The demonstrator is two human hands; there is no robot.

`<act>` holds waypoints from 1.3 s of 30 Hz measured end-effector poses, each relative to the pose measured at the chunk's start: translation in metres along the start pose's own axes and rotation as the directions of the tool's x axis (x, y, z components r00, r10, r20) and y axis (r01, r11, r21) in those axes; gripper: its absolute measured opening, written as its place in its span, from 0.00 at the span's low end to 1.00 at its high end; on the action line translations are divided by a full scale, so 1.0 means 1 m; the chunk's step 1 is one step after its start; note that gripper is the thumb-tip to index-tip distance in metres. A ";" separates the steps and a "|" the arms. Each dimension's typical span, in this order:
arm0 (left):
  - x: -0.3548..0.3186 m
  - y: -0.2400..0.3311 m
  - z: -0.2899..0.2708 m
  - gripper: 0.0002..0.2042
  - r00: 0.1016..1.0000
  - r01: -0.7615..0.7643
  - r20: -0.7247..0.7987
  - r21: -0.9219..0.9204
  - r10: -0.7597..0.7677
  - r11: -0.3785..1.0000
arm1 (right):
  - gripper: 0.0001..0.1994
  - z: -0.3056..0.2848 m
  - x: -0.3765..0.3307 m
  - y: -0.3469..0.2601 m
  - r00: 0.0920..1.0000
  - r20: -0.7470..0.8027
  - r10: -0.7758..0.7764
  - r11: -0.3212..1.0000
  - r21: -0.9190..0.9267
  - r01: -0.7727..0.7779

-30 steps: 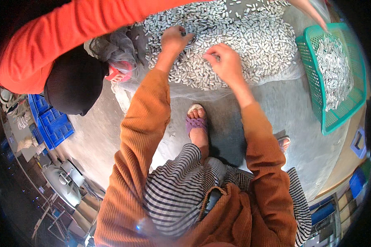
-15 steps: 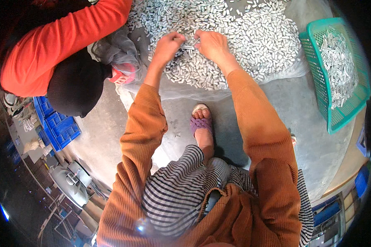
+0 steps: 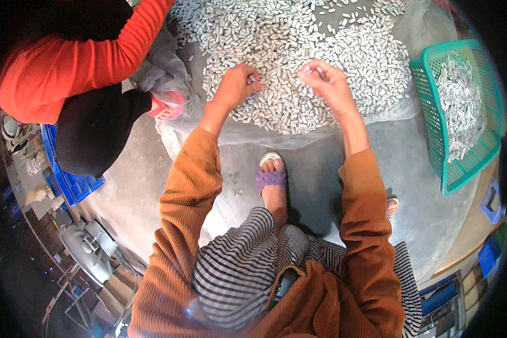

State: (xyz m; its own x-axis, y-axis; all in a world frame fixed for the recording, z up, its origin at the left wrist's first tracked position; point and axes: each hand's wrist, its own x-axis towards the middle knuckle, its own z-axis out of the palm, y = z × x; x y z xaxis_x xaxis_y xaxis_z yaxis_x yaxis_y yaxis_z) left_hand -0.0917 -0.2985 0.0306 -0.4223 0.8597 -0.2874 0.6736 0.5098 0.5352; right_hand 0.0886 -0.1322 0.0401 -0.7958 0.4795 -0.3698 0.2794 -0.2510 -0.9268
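Small silvery-white cylindrical pieces (image 3: 270, 112) lie in a wide, dense layer on a sheer net sheet (image 3: 253, 137) over the floor. Just above the left part of this layer is my left hand (image 3: 236, 89), its fingers curled with the thumb toward the fingertips; what they hold, if anything, is too small to name. To its right, my right hand (image 3: 333, 89) hovers over the pieces with thumb and fingers pinched around a small silvery piece. Its fingertips are slightly blurred. A gap separates the two hands.
At the right stands a green perforated basket (image 3: 452, 183) with many thin silvery pieces inside. A co-worker in a red sleeve (image 3: 90, 67) crouches close on my left, beside bunched netting (image 3: 172, 73). Blue crates (image 3: 76, 183) and a fan (image 3: 87, 253) are at the left.
My hands have moved apart: the right went right and down, away from the left. The left shifted slightly down and right. The co-worker's red sleeve moved a little to the left.
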 end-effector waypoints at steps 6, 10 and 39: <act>-0.014 -0.034 -0.031 0.08 0.951 0.221 0.105 -0.888 -0.290 0.403 | 0.09 0.026 0.018 0.009 0.998 0.066 -0.015 0.994 0.109 0.008; -0.026 -0.061 -0.040 0.07 0.945 0.206 0.136 -0.955 -0.298 0.216 | 0.12 0.086 0.021 -0.001 0.997 0.065 -0.032 0.785 -0.616 0.065; 0.020 -0.047 -0.024 0.09 0.942 0.173 -0.273 -0.093 -0.193 0.980 | 0.14 0.069 0.023 0.014 0.993 0.004 -0.115 0.627 -0.775 0.076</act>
State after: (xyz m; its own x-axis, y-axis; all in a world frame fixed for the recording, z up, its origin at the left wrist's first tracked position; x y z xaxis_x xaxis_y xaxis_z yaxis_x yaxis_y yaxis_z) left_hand -0.1464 -0.3067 0.0186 -0.6935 0.7032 -0.1568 0.5307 0.6458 0.5490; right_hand 0.0366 -0.1828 0.0233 -0.8248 0.5019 -0.2605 0.5315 0.5308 -0.6601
